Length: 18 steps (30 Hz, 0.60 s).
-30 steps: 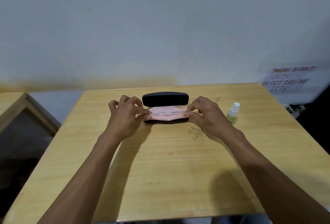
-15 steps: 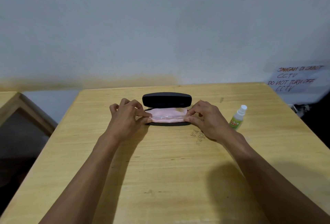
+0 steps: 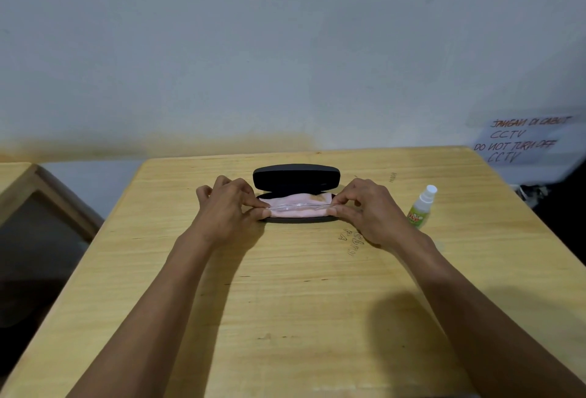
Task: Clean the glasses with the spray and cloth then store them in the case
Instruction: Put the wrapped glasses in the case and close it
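A black glasses case stands open at the far middle of the wooden table, lid upright. A pink cloth lies in its lower half. Clear-framed glasses rest across the cloth, hard to make out. My left hand pinches the left end of the glasses and cloth. My right hand pinches the right end. Both hands sit at the case's front rim. A small spray bottle with a white cap and green label stands right of my right hand.
A white wall rises behind the table. A paper sign with handwritten text hangs at the right. Another wooden piece of furniture stands to the left across a gap. Pen marks lie on the tabletop in front of the case.
The cloth and glasses have settled lower into the case between my hands. The view has shifted slightly, so the bottle sits further right.
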Each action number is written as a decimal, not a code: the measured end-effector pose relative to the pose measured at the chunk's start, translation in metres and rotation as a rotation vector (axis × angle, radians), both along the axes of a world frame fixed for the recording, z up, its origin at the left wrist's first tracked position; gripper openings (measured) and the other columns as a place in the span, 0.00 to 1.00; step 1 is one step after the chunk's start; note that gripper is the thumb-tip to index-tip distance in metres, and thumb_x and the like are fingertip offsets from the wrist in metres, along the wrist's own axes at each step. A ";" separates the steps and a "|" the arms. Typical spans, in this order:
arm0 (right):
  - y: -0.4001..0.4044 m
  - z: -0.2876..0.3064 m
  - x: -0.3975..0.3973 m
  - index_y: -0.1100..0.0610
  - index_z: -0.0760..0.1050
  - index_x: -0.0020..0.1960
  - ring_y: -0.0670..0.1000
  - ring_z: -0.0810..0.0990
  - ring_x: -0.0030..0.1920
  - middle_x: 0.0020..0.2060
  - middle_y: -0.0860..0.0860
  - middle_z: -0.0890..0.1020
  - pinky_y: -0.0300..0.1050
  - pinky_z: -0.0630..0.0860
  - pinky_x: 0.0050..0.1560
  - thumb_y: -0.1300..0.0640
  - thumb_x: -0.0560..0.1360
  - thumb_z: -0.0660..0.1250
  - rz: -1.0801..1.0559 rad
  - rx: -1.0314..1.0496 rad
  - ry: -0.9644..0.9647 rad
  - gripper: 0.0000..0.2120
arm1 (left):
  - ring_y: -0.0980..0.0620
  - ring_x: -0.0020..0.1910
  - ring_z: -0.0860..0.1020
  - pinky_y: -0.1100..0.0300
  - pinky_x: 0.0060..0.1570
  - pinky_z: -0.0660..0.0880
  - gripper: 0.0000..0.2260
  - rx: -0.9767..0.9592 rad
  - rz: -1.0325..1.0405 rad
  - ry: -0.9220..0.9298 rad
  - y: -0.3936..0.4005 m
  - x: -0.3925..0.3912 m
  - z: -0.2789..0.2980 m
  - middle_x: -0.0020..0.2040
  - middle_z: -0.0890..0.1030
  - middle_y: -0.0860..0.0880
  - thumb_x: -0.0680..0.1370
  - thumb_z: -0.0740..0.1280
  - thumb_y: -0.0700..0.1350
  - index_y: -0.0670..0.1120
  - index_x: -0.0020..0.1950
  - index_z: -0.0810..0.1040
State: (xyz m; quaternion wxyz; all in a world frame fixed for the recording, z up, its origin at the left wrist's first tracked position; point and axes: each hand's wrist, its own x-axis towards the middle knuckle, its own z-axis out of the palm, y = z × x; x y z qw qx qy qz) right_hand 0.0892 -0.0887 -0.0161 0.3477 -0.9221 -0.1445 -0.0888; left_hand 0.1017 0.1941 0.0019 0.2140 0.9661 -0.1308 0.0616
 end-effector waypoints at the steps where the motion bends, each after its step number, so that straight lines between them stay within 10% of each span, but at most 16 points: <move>1: 0.000 0.001 0.000 0.50 0.84 0.46 0.48 0.74 0.47 0.44 0.47 0.81 0.43 0.68 0.44 0.49 0.74 0.74 -0.003 -0.002 0.005 0.05 | 0.54 0.59 0.65 0.56 0.50 0.51 0.05 -0.018 0.008 0.003 0.000 -0.001 -0.001 0.53 0.78 0.59 0.75 0.69 0.60 0.64 0.48 0.83; 18: 0.003 -0.005 -0.007 0.54 0.83 0.61 0.38 0.73 0.41 0.47 0.48 0.79 0.33 0.67 0.42 0.50 0.74 0.75 -0.055 0.076 0.006 0.17 | 0.50 0.59 0.66 0.53 0.57 0.59 0.13 -0.086 0.065 0.045 -0.002 -0.008 -0.006 0.52 0.72 0.54 0.76 0.67 0.60 0.64 0.59 0.81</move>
